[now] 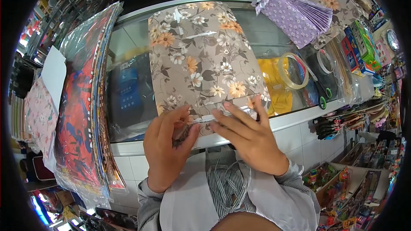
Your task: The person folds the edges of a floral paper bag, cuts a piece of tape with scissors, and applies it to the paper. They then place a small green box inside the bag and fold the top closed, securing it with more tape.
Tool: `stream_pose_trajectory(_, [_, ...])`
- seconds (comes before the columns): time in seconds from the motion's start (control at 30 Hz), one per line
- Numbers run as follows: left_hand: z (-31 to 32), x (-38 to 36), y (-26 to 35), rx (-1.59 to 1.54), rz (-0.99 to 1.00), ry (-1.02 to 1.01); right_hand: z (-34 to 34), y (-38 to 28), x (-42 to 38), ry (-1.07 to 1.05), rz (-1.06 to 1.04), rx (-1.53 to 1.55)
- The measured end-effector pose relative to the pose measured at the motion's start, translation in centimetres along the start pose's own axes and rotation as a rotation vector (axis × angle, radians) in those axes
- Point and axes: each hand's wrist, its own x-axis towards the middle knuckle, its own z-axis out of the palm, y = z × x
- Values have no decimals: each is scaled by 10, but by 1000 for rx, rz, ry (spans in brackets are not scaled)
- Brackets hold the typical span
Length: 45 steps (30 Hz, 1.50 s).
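Observation:
A flat package in grey-brown floral wrapping paper [201,60] lies on the glass counter, directly in front of me. Strips of clear tape shine on it near the top and along the near edge. My left hand [169,141] curls around the near left part of the paper, fingers on top and thumb lower, with a fold of paper between them. My right hand [252,137] rests with spread fingers on the near right edge, pressing over a shiny strip. To the right lie a roll of clear tape [281,69] and green-handled scissors [323,96].
A pleated purple floral paper piece [295,17] sits at the back right. Plastic-sleeved wrapping sheets [77,115] stand at the left. Beyond the scissors are a smaller tape roll [325,62] and colourful boxes [361,47]. The counter's white edge [287,121] runs along my side.

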Motion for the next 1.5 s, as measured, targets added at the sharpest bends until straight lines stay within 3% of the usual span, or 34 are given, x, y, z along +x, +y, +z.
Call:
stream_pose_trajectory(0.07, [-1, -2, 0, 32, -9, -1, 1, -1, 1, -92, -61, -8])
stream_pose_trajectory(0.2, [-5, -4, -10, 68, 107, -14, -9, -7, 5, -124, 55, 119])
stream_pose_trajectory(0.4, [-21, -11, -23, 87, 92, 30, -8, 0, 0, -124, 62, 67])
stream_pose_trajectory(0.5, [-25, -13, -23, 46, -55, 103, -6, 0, -1, -132, 58, 52])
stream_pose_trajectory(0.7, [-32, -18, -28, 362, 314, -20, -10, -3, -1, -177, 24, 20])
stream_pose_trajectory(1.1, [-36, -27, -41, 364, 319, -6, -6, -8, 0, -183, 41, 23])
stream_pose_trajectory(1.3, [-30, -18, -20, 443, 298, -150, -4, -10, -1, -191, 39, 8])
stream_pose_trajectory(1.33, [-31, -18, -12, 536, 328, -289, -4, -11, -1, -197, 38, -5])
stream_pose_trajectory(1.5, [-5, -15, 8, 653, 361, -480, -2, -18, -2, -243, 51, -59])
